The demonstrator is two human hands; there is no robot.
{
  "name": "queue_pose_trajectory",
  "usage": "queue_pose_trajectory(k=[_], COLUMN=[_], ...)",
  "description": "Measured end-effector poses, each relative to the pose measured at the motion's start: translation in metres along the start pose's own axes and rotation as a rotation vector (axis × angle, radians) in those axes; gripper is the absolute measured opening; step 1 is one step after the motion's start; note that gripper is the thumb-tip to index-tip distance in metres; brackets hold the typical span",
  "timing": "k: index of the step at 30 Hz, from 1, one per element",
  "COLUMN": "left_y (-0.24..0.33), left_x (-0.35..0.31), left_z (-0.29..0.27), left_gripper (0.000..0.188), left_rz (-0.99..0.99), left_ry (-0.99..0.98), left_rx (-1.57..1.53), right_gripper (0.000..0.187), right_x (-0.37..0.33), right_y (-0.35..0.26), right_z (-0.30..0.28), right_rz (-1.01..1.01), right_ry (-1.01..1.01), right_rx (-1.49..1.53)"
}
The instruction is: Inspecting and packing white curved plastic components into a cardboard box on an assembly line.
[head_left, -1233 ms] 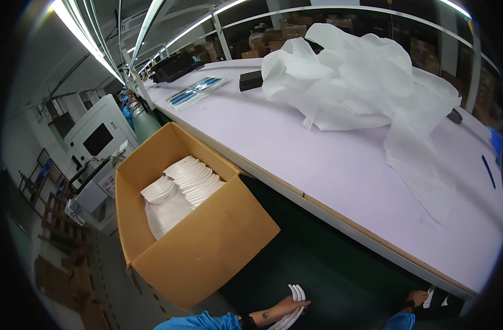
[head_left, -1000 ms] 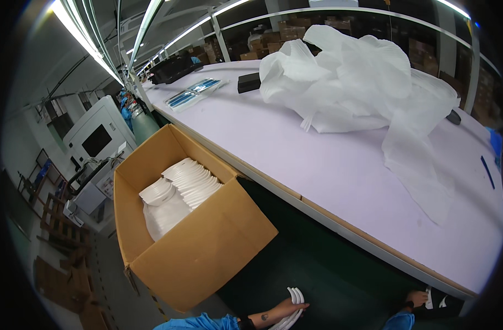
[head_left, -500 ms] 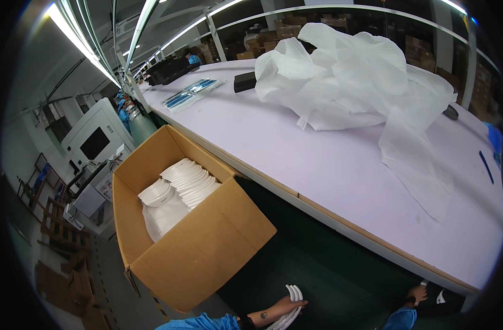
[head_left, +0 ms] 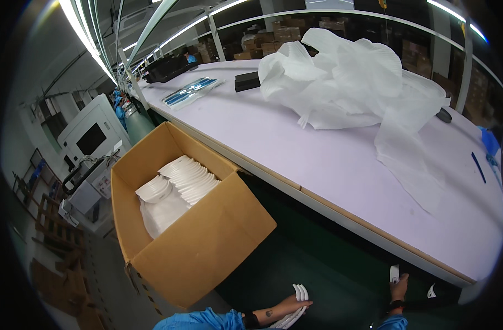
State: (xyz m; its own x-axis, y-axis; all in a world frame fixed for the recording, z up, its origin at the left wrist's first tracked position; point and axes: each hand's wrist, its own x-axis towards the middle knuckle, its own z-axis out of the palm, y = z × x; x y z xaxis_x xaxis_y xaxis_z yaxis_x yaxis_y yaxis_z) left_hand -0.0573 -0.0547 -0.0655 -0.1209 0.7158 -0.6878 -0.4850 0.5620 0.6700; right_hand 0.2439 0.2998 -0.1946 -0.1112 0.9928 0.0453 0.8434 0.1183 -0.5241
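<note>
My left hand is closed around several curved white plastic pieces, held side by side like a small fan. To the right, below the table's edge, my right hand grips a single white curved piece that sticks up from the fingers. Another white piece lies on the dark green surface to the right of that hand. A cardboard box stands open at the left, with rows of stacked white curved pieces inside it.
The long pale table runs diagonally beyond my hands. On it rest a heap of white foam sheeting, a black block, blue items in clear wrapping and a blue pen-like stick. A white machine stands at far left.
My right hand has moved left, away from the table's edge, and its white piece now shows more fully. My left hand has shifted slightly right with its pieces.
</note>
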Motion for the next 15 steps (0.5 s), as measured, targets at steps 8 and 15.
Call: queue_pose_trajectory(k=[8,15], left_y=[-0.015,0.018], left_x=[-0.002,-0.024], left_z=[0.002,0.008], left_gripper=[0.029,0.022], left_rz=[0.033,0.025], left_ry=[0.014,-0.053], left_rx=[0.044,-0.305], right_gripper=[0.035,0.042], right_x=[-0.059,-0.158], right_y=[-0.113,-0.203], right_z=[-0.013,-0.045], right_rz=[-0.001,0.375], right_ry=[-0.461,-0.825], right_rx=[0.451,1.435])
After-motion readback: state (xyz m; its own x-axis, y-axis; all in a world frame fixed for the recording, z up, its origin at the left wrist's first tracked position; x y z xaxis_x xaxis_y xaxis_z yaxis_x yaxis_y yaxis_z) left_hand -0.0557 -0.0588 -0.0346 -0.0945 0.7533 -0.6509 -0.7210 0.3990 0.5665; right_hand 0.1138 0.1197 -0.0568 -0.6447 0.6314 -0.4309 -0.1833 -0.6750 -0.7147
